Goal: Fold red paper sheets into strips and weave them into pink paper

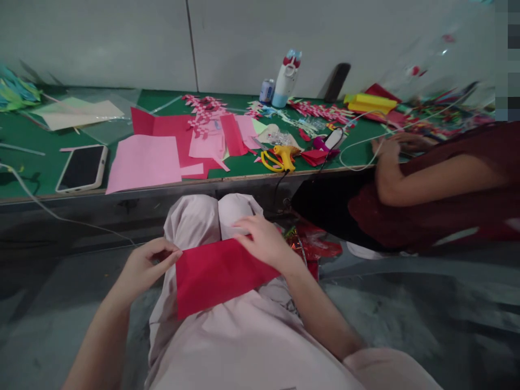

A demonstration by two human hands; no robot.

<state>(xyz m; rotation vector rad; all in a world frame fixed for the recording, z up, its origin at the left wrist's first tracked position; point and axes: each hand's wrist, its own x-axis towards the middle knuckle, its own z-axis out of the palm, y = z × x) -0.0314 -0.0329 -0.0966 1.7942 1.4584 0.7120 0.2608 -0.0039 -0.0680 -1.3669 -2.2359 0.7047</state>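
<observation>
A sheet of red paper (219, 276) lies across my lap, its long edge running from side to side. My left hand (150, 265) pinches the sheet's upper left corner between thumb and fingertips. Over the upper right part of the paper rests my right hand (264, 244), its fingers stretched out and somewhat apart. On the green table (239, 169) ahead are pink paper (146, 160), more red paper (162, 127), a yellow glue gun (286, 157) and yellow-handled scissors (270, 161).
A phone (83, 168) lies at the table's left front. A can (267, 91) and a white-blue bottle (287, 78) stand near the wall. Cut pink paper strips (205, 114) are scattered about. At right, a co-worker's arm (430, 181) reaches over the table edge; a white cable (361, 143) loops nearby.
</observation>
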